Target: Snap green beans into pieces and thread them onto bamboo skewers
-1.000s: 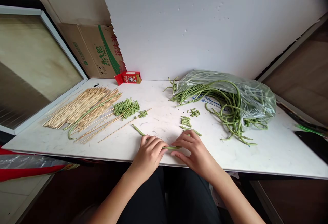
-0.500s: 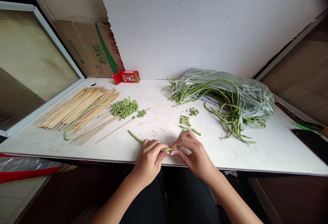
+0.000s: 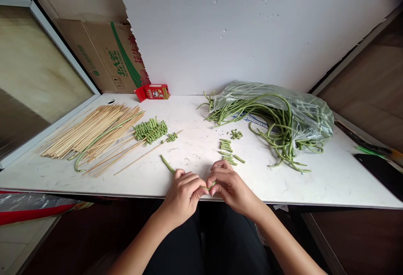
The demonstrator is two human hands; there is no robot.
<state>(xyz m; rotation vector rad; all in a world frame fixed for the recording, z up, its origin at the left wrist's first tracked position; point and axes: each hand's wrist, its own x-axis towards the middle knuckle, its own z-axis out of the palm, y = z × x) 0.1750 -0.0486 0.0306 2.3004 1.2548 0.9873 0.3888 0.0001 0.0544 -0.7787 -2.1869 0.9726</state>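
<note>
Close to the table's front edge, my left hand [image 3: 185, 193] is closed round a green long bean [image 3: 167, 163], whose far end sticks out to the upper left. My right hand [image 3: 229, 184] pinches the bean's other end, and the fingertips of both hands nearly meet. Just beyond my right hand lie short cut bean pieces [image 3: 226, 145] in a stack, with a small heap of bean ends [image 3: 235, 134] behind them. Bean pieces threaded on skewers [image 3: 150, 130] lie to the left, beside one skewer with a few pieces [image 3: 172, 137].
A pile of bare wooden skewers [image 3: 91, 132] covers the table's left, with a long bean across it. At right, a clear plastic bag [image 3: 315, 117] spills long beans [image 3: 280, 119]. A red box [image 3: 157, 92] and a cardboard carton [image 3: 107, 56] stand at the back.
Both hands have come closer together on the bean, and the stretch between them is now shorter and looks bent. The view has shifted slightly.
</note>
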